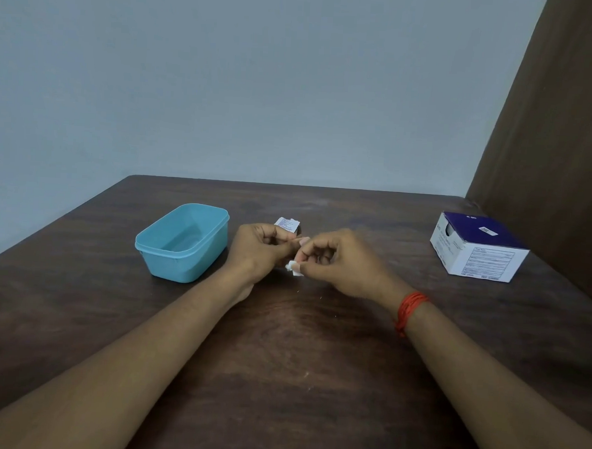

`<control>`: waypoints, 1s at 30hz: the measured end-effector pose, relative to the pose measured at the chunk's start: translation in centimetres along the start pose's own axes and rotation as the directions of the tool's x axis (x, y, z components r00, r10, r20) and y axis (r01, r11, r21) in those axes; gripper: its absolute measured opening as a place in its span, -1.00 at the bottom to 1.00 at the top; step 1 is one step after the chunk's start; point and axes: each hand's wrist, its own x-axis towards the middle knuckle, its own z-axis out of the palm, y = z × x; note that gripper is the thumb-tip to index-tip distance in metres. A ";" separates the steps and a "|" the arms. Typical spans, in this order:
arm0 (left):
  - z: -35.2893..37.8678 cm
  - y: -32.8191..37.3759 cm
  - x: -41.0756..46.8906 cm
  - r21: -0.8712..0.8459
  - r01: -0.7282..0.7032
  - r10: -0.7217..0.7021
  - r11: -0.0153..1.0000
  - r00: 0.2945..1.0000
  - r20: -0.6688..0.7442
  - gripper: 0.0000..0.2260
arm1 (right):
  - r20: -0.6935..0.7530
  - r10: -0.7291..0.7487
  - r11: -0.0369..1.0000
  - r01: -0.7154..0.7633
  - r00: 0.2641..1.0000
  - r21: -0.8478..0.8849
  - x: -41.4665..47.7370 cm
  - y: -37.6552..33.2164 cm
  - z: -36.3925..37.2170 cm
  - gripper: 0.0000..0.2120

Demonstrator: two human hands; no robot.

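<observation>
Over the middle of the dark wooden table (298,344), my left hand (262,248) grips a small torn printed packet (287,224) whose white top sticks up above the fingers. Just to its right, my right hand (337,257) pinches a small white folded pad (294,268) between thumb and fingers. The two hands almost touch. What lies inside the packet is hidden by my fingers.
An open light-blue plastic tub (184,242) stands to the left of my hands. A white and purple cardboard box (478,247) sits at the far right, near a brown curtain (560,135). A red thread band (410,309) circles my right wrist.
</observation>
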 end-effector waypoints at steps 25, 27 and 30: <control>0.1 -0.5 0.4 -0.187 0.063 -0.064 0.980 0.998 0.001 -0.85 | -0.172 -0.044 0.995 0.028 0.984 -0.097 0.3 1.1 1.2 -0.93; 0.1 -0.5 0.5 -0.182 0.057 -0.057 0.982 0.998 0.006 -0.87 | -0.185 -0.043 0.993 0.022 0.982 -0.115 0.3 1.1 1.0 -0.94; 0.0 -0.5 0.4 -0.212 0.056 -0.053 0.976 0.998 0.020 -0.89 | -0.265 -0.041 0.991 0.005 0.963 -0.132 0.4 1.2 0.8 -0.95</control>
